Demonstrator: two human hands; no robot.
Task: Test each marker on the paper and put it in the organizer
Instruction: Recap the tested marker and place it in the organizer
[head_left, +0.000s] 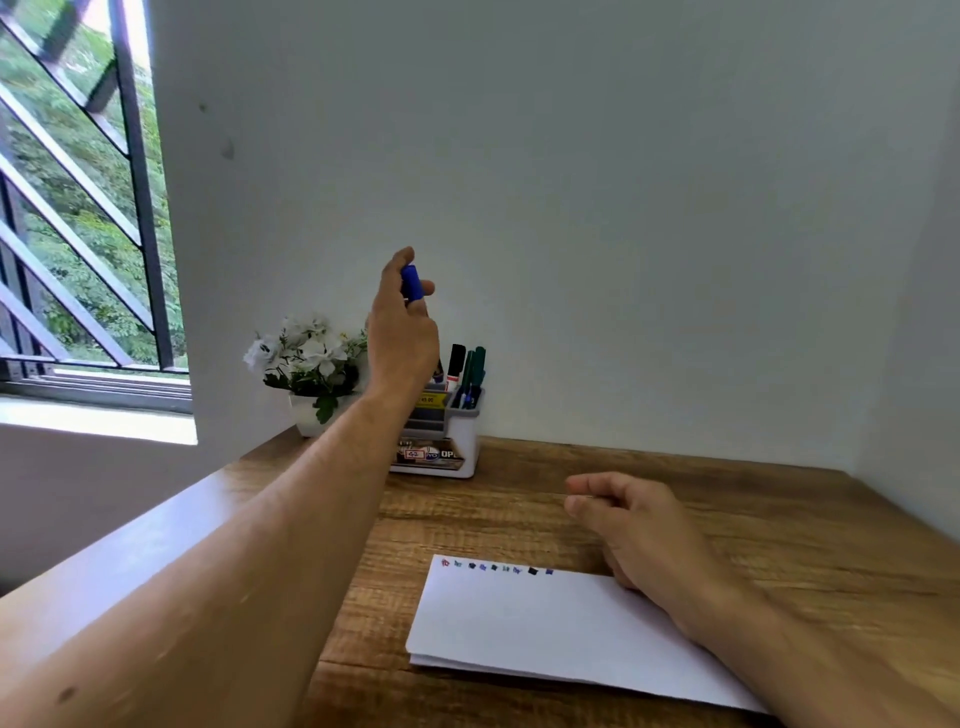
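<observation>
A left hand (402, 322) holds a blue plastic marker (412, 283) upright, its grip pinched round the barrel, above the white desk organizer (457, 441) at the tabletop's far side. Light, rigid and likely smooth, it suits a mid-barrel hold. The right hand (639, 525) rests loosely curled, holding nothing, on the white paper (545, 629).

From my end the left hand (402, 322) is raised up with the arm stretched forward, fingers curled round something blue. Right hand (631, 525) sits low, forearm angled in from the right, fingers loosely curled, not holding anything.
</observation>
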